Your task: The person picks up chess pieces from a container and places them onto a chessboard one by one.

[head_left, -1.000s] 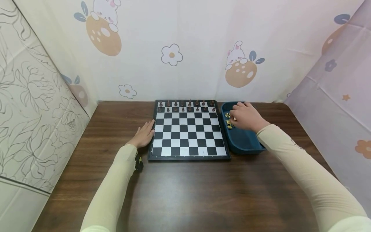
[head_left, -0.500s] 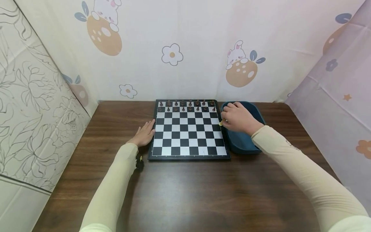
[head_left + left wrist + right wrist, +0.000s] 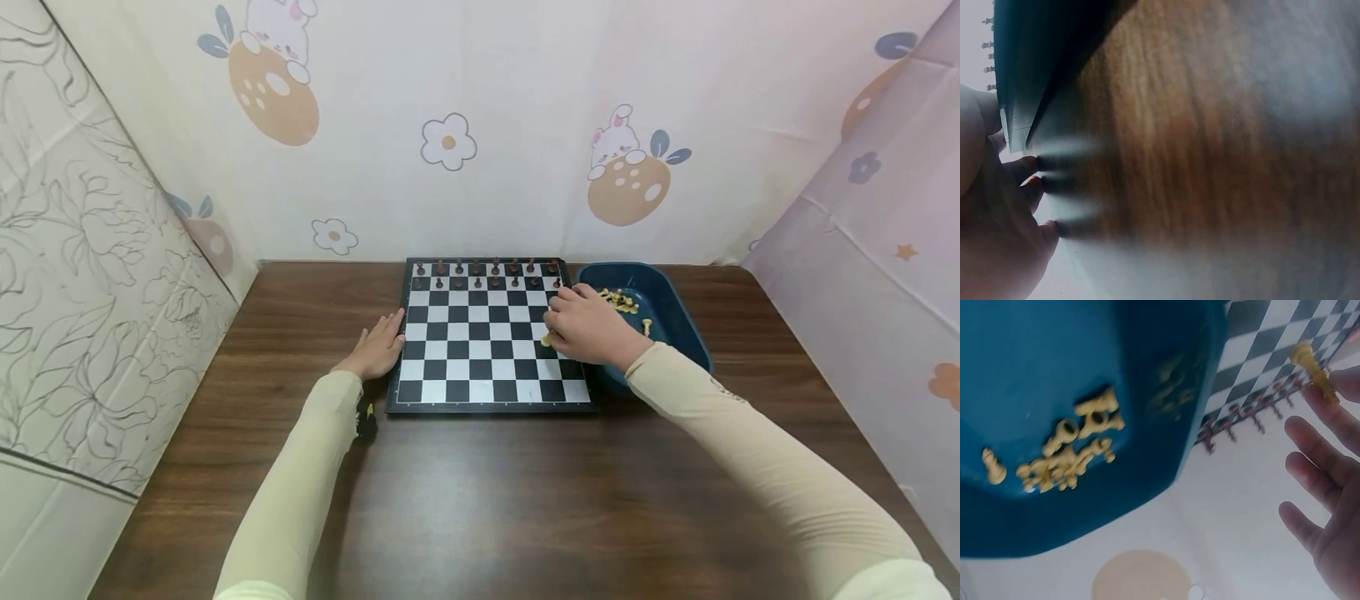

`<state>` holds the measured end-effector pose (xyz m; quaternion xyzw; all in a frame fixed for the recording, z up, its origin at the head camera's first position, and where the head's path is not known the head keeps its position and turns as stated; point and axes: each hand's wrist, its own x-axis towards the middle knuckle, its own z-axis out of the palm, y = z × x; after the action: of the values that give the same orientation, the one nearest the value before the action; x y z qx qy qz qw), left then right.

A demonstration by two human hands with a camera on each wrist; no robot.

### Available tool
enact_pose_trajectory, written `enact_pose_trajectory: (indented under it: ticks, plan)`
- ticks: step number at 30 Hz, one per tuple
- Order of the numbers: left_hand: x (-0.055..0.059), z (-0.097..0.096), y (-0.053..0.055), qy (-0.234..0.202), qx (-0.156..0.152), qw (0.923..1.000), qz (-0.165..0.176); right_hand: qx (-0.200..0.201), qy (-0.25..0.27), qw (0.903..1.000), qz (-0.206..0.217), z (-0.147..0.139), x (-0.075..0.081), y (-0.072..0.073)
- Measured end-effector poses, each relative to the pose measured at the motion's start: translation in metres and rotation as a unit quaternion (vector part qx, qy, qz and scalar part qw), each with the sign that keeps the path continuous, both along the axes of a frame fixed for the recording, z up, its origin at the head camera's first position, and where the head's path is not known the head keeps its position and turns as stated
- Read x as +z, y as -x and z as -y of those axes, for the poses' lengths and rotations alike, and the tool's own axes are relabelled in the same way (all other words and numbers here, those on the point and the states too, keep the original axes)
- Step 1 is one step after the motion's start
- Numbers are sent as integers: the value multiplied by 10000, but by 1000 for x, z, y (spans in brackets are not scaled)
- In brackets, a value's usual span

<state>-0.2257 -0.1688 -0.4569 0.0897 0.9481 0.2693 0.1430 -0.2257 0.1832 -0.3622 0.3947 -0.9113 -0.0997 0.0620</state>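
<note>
Yellow chess pc [image 3: 1310,361], qty 1: pinched in R hand [image 3: 588,327], 3 o'clock side of chessbd [image 3: 480,350]; contact w/ squares unclear. Chessbd: blk/wht, on wood table [image 3: 450,500]. Brown pcs [image 3: 477,282], 2 rows: 12 o'clock. L hand [image 3: 372,348]: fingers extended, at bd edge, 9 o'clock. Blue tray [image 3: 678,333], w/ loose yellow pcs [image 3: 1096,405]: 3 o'clock, beside bd.

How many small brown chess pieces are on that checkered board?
16 small brown chess pieces: eight in the row along the far edge of the black and white checkered board, and eight in the row just nearer. Any behind the person's right hand would be hidden.
</note>
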Motion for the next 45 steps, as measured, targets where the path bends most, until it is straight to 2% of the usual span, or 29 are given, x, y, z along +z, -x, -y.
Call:
enact_pose_trajectory:
  ticks: [8, 19, 29, 35, 45]
  plan:
    - [-2, -1, 1, -19, -33, 10000, -25, 693, 211, 9972, -182, 18, -9, -13]
    - [-1, -1, 0, 24, -16, 10000, -7, 1086, 217, 9938, -106, 35, -18, -25]
    - [0, -1, 0, 33, 0, 10000, 14, 1185, 147, 9927, 157, 46, -24, -34]
    - [2, -2, -1, 20, -35, 10000, 42, 1376, -38, 9904, 82, 52, -28, -37]
    - [-1, 0, -1, -8, 3, 10000, 0, 1301, -212, 9913, 40, 55, -31, -39]
